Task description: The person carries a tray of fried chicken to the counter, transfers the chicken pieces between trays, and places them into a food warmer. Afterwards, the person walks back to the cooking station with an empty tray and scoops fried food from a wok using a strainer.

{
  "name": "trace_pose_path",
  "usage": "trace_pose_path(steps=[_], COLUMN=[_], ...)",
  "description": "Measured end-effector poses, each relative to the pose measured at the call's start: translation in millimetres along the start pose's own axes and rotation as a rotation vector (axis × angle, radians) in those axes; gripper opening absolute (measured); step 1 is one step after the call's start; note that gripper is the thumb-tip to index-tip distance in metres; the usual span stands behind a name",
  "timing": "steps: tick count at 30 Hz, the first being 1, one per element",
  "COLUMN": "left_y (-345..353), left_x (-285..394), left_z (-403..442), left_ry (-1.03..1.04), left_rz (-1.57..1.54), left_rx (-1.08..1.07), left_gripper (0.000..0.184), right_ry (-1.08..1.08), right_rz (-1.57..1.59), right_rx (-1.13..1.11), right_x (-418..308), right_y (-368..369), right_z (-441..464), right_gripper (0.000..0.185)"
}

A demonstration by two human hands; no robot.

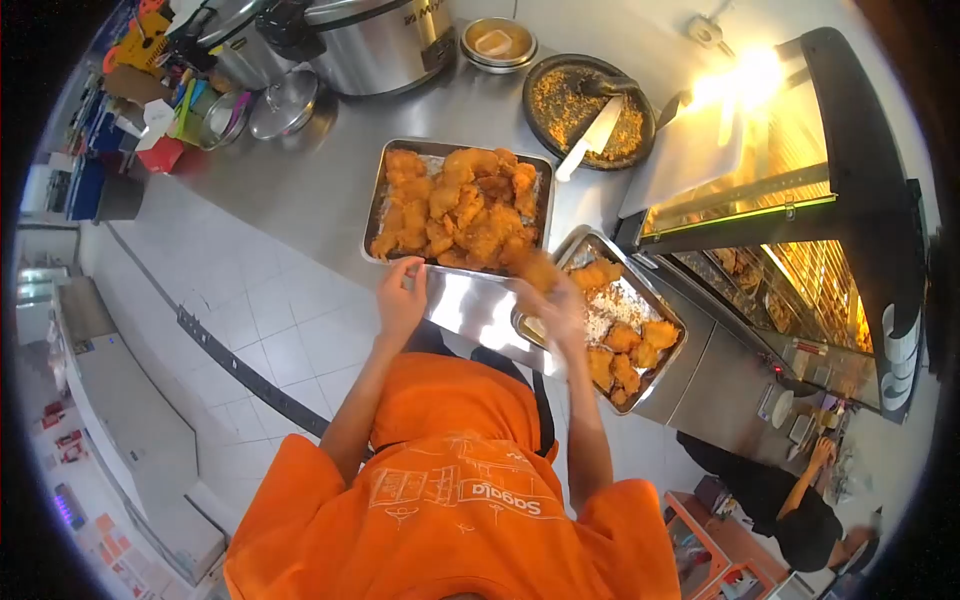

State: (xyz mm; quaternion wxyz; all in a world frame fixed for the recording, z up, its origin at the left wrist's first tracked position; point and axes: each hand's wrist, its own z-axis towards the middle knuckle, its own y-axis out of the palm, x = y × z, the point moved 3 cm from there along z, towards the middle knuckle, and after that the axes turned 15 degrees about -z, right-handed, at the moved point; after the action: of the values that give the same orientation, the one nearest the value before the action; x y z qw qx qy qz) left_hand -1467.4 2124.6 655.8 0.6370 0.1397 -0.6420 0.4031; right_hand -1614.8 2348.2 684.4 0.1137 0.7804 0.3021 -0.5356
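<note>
A metal tray (374, 218) heaped with fried pieces (455, 205) sits on the steel counter. My left hand (402, 300) is at its near edge, fingertips together by the rim; whether they pinch anything is too small to tell. My right hand (555, 312), blurred by motion, is between this tray and a second tray (668, 372). A blurred fried piece (532, 268) shows at its fingers. The second tray is tilted to the right, with several fried pieces (625, 350) and pale crumbs on its bottom.
Behind the trays are a stone mortar (535, 125) with a knife (592, 138) across it, stacked bowls (498, 45) and large cookers (375, 40). A lit display cabinet (800, 250) stands at the right. Another person (785, 500) works at the lower right.
</note>
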Motion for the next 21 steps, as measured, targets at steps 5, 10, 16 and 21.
trace_pose_path(steps=[5,10,16,21], left_y=[17.7,18.8,-2.9,-32.9], left_x=[-8.5,-24.0,-41.8,-47.5], left_z=[33.0,44.4,22.5,8.3], left_ry=[-0.056,0.026,0.050,0.007], left_rz=[-0.107,0.004,-0.028,-0.045], left_rx=[0.103,0.011,0.053,0.052], left_gripper=[0.014,0.015,0.012,0.012], right_ry=[-0.302,-0.570,0.597,0.326], right_rz=[-1.276,-0.981,-1.142,-0.759], right_rx=[0.160,0.847,0.935,0.771], right_x=[-42.4,-39.7,77.2,87.4], right_y=[103.5,27.3,-76.1,-83.4], right_z=[70.7,42.2,58.1,50.7], right_gripper=[0.035,0.026,0.065,0.035])
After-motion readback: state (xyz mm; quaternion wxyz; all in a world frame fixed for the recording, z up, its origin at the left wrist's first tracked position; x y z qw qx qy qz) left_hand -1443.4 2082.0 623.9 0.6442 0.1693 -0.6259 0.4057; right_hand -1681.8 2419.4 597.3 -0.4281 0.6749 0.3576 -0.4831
